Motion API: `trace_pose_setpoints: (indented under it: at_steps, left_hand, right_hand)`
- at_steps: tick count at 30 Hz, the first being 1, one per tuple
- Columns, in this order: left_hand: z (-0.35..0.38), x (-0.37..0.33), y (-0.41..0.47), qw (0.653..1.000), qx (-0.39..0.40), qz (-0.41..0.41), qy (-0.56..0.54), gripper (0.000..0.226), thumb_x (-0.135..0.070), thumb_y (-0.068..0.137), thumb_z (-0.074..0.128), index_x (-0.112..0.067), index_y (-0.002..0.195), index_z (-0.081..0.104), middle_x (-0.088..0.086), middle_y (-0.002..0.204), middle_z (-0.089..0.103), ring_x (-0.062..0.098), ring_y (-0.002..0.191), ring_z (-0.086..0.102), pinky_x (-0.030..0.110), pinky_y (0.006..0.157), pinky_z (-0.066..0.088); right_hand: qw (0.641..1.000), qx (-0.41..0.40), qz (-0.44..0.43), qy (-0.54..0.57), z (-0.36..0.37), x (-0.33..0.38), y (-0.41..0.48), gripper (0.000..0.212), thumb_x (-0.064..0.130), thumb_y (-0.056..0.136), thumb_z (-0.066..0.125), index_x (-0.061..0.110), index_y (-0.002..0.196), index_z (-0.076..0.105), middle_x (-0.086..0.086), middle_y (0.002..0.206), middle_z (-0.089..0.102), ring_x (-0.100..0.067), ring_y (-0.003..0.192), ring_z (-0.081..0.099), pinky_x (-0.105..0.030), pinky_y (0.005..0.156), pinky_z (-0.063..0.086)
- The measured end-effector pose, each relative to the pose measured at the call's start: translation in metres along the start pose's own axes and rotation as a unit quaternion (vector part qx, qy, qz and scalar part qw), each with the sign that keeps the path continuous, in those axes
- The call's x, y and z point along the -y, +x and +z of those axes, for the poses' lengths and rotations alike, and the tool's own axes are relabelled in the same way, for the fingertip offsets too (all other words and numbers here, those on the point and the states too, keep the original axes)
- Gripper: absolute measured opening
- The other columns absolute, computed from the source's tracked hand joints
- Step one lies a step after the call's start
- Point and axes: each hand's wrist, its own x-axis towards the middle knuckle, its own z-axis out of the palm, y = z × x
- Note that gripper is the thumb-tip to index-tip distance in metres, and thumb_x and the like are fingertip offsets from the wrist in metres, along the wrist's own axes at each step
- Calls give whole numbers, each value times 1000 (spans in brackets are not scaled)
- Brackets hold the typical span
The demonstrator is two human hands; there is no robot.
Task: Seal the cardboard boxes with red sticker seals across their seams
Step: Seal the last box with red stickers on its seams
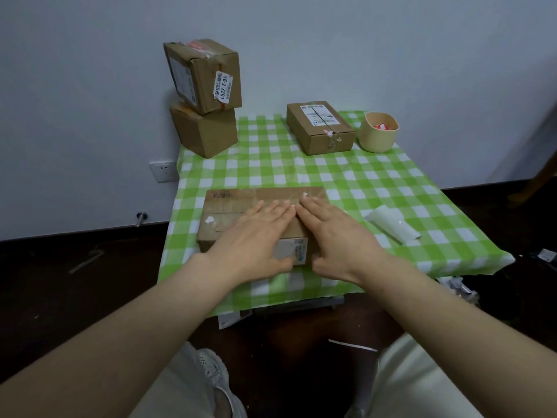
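Near box (pixel 229 212): lies flat on the bench (pixel 361 182), at its near edge, on a green checked cloth.
Left grip (pixel 259 233): released, fingers straight, palm pressed flat on the top of the near box; the thumb hangs over the near side.
Right grip (pixel 340 239): released also, flat on the same top, just beside the left grip; their fingertips touch.
Seal: perhaps under the fingers, I cannot tell.
Flat box (pixel 319 128): at the far side of the bench, well apart from the hands, with a white label on top.
Cup (pixel 376 137): beige, just right of the flat box; red and white stickers (pixel 381 126) are inside.
Stack (pixel 205 95): two boxes at the far left corner, the upper one tilted.
White strip (pixel 391 226): lies on the cloth, right of the right grip.
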Motion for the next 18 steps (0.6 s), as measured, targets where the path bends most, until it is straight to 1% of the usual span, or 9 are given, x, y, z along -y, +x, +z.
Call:
trace_pose_setpoints:
  at_steps: [3, 6, 9, 13, 18]
  left_hand:
    - [-1, 5, -1, 1000, -3, 6, 6, 85, -53, 89, 48, -23, 150, -4, -5, 159, -3, 7, 145, 0, 24, 116, -6]
    - [-1, 10, -5, 1000, -18, 7, 2, 77, -49, 92, 43, -24, 149, -3, -7, 159, -1, 6, 145, 0, 21, 115, -6]
    - [4, 11, -9, 999, -42, 5, 9, 75, -49, 93, 42, -23, 149, -1, -5, 159, 1, 7, 145, 1, 20, 114, -6]
    - [8, 12, -9, 998, -56, 6, 8, 74, -49, 92, 42, -21, 150, 3, -4, 159, 4, 8, 145, 4, 21, 115, -4]
    - [5, 11, -8, 998, -58, 6, 17, 73, -50, 93, 39, -21, 150, 3, -4, 159, 2, 8, 145, 2, 19, 113, -7]
  right_hand:
    - [1000, 2, -10, -2, -1, -8, -2, 89, 28, 79, 58, 20, 152, 8, 1, 160, 3, -12, 147, 2, -24, 119, 4]
    - [1000, 8, -11, 16, 0, -15, -6, 93, 28, 79, 60, 24, 152, 2, 8, 159, -4, -8, 146, -3, -22, 116, 7]
    - [1000, -2, -7, 21, 6, -19, -9, 95, 25, 82, 63, 25, 151, -2, 11, 158, -9, -5, 145, -7, -21, 116, 10]
    - [1000, -14, 4, 17, 10, -24, -12, 87, 24, 89, 61, 24, 151, 1, 8, 159, -5, -6, 146, -5, -23, 118, 13]
    - [999, -7, 0, 34, 4, -29, -8, 86, 25, 86, 66, 24, 151, 9, 8, 159, 3, -7, 146, 1, -20, 115, 12]
